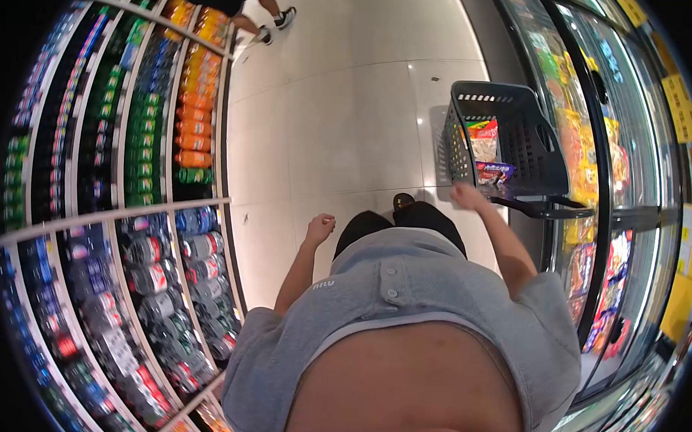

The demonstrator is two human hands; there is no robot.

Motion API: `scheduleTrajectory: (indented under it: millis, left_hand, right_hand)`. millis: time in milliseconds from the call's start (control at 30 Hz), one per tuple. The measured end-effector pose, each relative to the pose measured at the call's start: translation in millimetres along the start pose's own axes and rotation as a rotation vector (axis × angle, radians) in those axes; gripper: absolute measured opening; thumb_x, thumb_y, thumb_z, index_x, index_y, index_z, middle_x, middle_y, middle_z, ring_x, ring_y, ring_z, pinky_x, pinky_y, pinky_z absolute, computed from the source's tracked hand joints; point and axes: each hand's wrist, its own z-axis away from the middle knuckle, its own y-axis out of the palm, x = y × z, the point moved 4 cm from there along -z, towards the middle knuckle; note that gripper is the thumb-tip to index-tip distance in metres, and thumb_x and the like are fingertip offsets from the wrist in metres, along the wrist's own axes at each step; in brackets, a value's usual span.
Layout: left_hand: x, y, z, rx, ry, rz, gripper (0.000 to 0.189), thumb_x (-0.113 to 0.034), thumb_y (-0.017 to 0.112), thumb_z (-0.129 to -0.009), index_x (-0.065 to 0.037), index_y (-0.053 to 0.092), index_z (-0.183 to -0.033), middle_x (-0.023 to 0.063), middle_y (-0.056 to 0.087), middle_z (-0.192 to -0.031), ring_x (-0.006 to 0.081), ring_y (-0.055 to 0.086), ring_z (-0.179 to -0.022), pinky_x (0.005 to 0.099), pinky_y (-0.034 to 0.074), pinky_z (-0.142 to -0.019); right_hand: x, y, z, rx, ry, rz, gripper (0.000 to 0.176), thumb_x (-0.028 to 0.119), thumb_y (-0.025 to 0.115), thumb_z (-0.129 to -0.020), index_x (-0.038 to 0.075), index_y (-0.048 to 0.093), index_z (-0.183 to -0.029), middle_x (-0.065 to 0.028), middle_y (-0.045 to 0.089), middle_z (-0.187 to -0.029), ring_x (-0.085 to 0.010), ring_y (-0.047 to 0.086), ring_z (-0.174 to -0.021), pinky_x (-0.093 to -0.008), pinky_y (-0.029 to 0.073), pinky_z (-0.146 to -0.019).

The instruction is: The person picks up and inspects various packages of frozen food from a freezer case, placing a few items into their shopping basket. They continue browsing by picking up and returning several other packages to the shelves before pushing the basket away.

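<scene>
Stands in a shop aisle, facing twelve o'clock. Holds the left hand [320, 229] clenched into an empty fist at eleven o'clock, near the bottle shelves [110, 217] running down the nine o'clock side. Reaches the right hand [465, 196] out to one o'clock, to the near edge of the grey shopping basket [528, 138], just beside its dark handle [543, 210]. Cannot tell whether gripping or only laid against the rim (fingers hidden behind the back of the hand). Finds the basket itself between one and two o'clock, upright, close beside the freezer doors [606, 149] at three o'clock, with snack packets [483, 145] lying inside.

Judging the risks from here:

- Could knock the basket against the glass doors, given so little gap on that side.
- Could tip or skid it askew if pushed at one corner with a loose hold.
- Could clip the shelf front with the left fist, being so near it.
- Should also mind another person's feet [280, 19] at twelve o'clock, well ahead in the same aisle.
</scene>
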Motion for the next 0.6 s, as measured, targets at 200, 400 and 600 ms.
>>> scheduleTrajectory:
  millis: [200, 400, 600]
  left_hand:
    - [-4, -23, -83, 0.165, 0.108, -0.371, 0.028, -0.025, 0.060, -0.083, -0.004, 0.067, -0.100, 0.0111, 0.069, -0.080, 0.0165, 0.067, -0.073, 0.0299, 0.052, -0.070]
    - [41, -70, -226, 0.442, -0.037, -0.577, 0.025, -0.023, 0.059, -0.082, -0.007, 0.068, -0.099, 0.0100, 0.069, -0.078, 0.0168, 0.067, -0.065, 0.0291, 0.052, -0.061]
    - [-79, -161, -352, 0.475, 0.080, -0.574, 0.025, -0.024, 0.057, -0.084, -0.002, 0.066, -0.091, 0.0100, 0.068, -0.070, 0.0171, 0.065, -0.058, 0.0308, 0.053, -0.055]
  right_hand:
    - [90, -61, -78, -0.276, -0.052, -0.232, 0.026, 0.027, 0.056, -0.085, 0.001, 0.058, -0.084, -0.0148, 0.062, -0.073, -0.0270, 0.062, -0.069, -0.0371, 0.048, -0.064]
    - [-24, 32, -23, -0.398, 0.558, -0.150, 0.019, 0.020, 0.056, -0.078, 0.004, 0.065, -0.082, -0.0197, 0.064, -0.077, -0.0337, 0.063, -0.075, -0.0417, 0.049, -0.068]
    - [16, 125, 112, -0.431, 1.418, -0.911, 0.026, 0.021, 0.049, -0.084, 0.001, 0.062, -0.093, -0.0146, 0.066, -0.073, -0.0218, 0.065, -0.063, -0.0372, 0.051, -0.055]
